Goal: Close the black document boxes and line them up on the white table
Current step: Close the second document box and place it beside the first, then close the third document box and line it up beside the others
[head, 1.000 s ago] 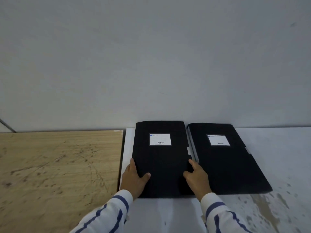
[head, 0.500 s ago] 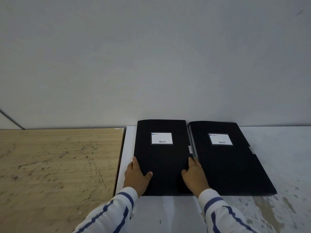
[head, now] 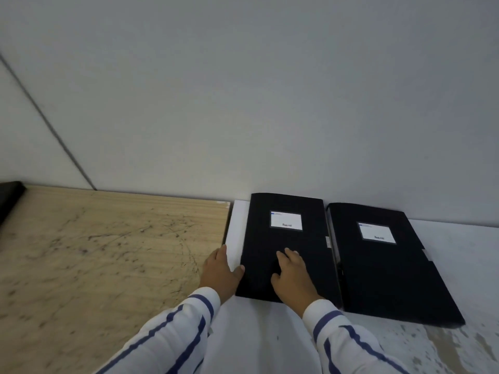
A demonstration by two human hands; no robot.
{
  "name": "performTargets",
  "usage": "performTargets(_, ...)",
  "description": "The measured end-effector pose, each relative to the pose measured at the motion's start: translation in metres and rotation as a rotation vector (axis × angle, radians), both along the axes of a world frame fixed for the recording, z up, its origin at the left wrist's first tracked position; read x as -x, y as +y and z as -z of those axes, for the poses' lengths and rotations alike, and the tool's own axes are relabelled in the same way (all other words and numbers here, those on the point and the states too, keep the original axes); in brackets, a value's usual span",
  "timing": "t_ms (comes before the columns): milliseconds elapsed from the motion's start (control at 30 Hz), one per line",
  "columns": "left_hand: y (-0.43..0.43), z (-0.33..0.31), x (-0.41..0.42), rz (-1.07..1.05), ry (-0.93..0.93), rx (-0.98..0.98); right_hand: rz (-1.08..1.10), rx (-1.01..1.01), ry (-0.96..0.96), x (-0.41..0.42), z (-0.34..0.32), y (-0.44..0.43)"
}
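While the person is leaning over the white table (head: 459, 249), two black document boxes are lying flat and closed in the lower right of the frame, side by side with their far ends against a pale grey wall (head: 270, 90). The left box (head: 286, 247) is sitting near the table's left edge; the right box (head: 383, 268) is just beside it, with only a thin gap between them. Each one is showing a small white label near its far end, the print too small to read.

The left hand (head: 220, 273) is resting open against the left side of the left box, fingers stretched along the bare strip of table, thumb touching the box's edge. The right hand (head: 293, 276) is lying palm down on top of the same box, fingers spread and loose, gripping nothing. Both sleeves (head: 172, 338) are white with dark blue stripes, entering from the bottom of the frame.

A scuffed wooden surface (head: 108, 252) is filling the lower left, butting up against the white table. The table's near right corner is looking worn and blotchy. A dark object (head: 9, 195) is peeking in at the left edge, too cropped to identify.
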State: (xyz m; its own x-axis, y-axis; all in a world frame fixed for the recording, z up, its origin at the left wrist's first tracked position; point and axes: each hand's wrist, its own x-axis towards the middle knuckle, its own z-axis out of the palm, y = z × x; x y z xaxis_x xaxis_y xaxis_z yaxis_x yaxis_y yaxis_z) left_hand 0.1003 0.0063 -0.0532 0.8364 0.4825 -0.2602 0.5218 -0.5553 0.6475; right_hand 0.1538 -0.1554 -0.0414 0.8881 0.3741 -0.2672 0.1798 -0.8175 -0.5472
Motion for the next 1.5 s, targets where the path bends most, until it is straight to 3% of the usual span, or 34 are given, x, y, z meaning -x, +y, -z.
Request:
performTargets(367,0.108,-0.037,0.099,-0.044,-0.035,-0.138,-0.258,-0.095,-0.146,0.109,-0.039,0.140)
performTargets(933,0.340,-0.070,0.359,-0.280,-0.101,-0.128,-0.486,-0.210,-0.144,0.336,-0.065,0.395)
performTargets(1200,0.420,-0.062,0.403,-0.447,-0.132,-0.063,-0.605,-0.236,-0.136,0.369,-0.060,0.498)
performTargets(1500,0.548,-0.040,0.398,-0.604,-0.079,0.016,-0.683,-0.232,-0.048,0.354,-0.030,0.635)
